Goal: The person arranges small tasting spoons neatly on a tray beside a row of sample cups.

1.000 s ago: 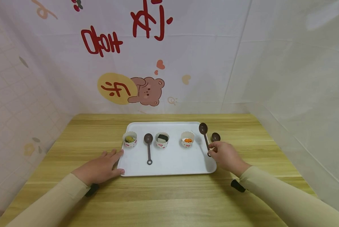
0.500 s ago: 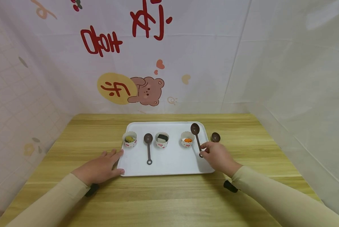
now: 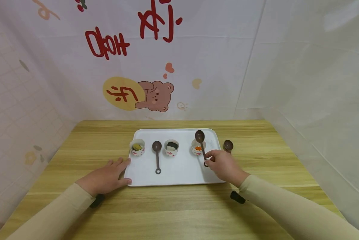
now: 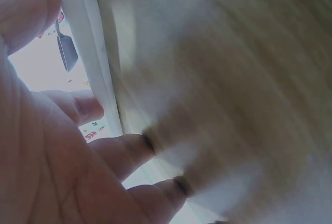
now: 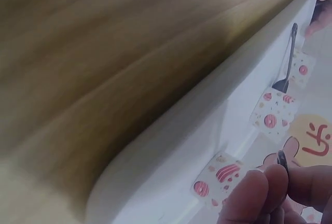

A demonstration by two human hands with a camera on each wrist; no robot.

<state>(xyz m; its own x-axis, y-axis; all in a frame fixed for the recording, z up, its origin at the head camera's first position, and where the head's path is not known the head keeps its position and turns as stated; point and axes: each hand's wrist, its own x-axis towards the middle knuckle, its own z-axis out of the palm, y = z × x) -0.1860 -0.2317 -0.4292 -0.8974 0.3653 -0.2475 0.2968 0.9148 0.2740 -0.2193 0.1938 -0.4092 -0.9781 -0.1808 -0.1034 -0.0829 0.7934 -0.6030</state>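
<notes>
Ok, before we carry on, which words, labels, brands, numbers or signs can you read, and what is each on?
"安", red, sideways: on the white backdrop.
"喜", red, sideways: same backdrop.
"乐", red, sideways: on the printed bear's yellow circle.
Paper cups: printed pictures; tiniest marks too small to read.
Brown spoons: nothing legible.
No brands or numbers readable.

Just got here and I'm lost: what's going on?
A person's right-hand grip holds a brown spoon above the white tray, near the cup with orange contents. The left-hand grip rests at the tray's left edge. A second spoon lies on the tray between the left cup and the middle cup.
</notes>
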